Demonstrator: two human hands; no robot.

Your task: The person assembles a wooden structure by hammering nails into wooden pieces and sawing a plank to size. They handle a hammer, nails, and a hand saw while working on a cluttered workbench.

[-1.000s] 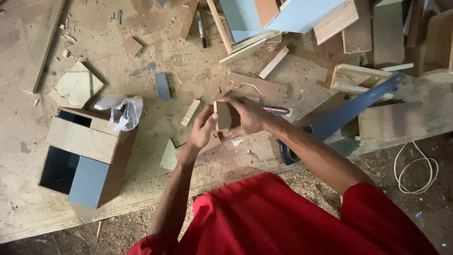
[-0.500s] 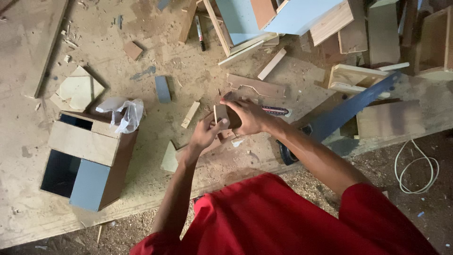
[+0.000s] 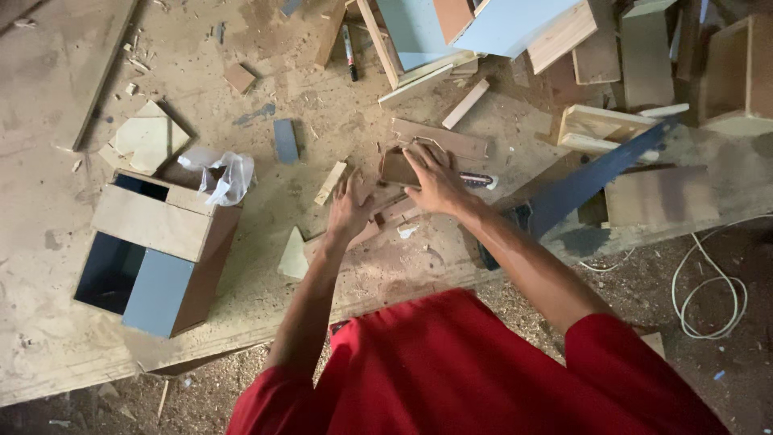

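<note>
Head view, straight down over workbench (image 3: 241, 322)

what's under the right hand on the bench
A small brown wooden block lies under the right hand, on the sawdusty workbench. Its right part is covered by the fingers.

Both arms, bare below red sleeves, reach forward over the near edge of the worktop. The left hand (image 3: 348, 211) lies palm down with its fingers (image 3: 352, 181) spread flat. The right hand (image 3: 435, 179) sits just beside it, farther in, palm down, fingers curled forward.
</note>
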